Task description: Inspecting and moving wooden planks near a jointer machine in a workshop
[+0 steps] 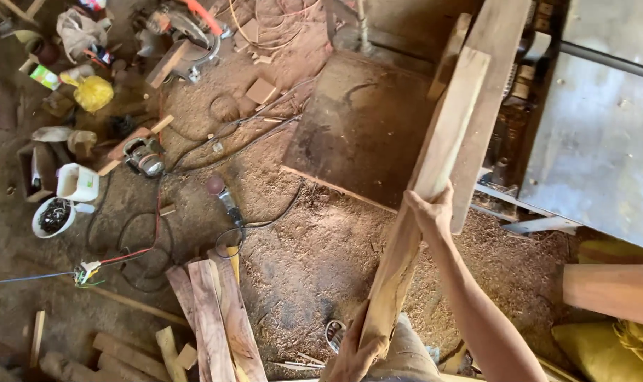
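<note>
The left hand [353, 354] is cut off by the bottom edge, its fingers hidden behind the long plank [424, 205] it grips. The right hand [431, 212] shows only its back, palm against the wood. A second board [611, 290] runs off the right edge.

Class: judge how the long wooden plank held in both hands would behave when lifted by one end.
The plank probably stays stiff: it shows no sag between the left hand and right hand. Its length suggests it is end-heavy and apt to tip. Its rough surface likely resists slipping.

Rough, matt wooden plank [434, 163]; dull grey metal machine table [604, 141]; sawdust-strewn floor [300, 262].
</note>
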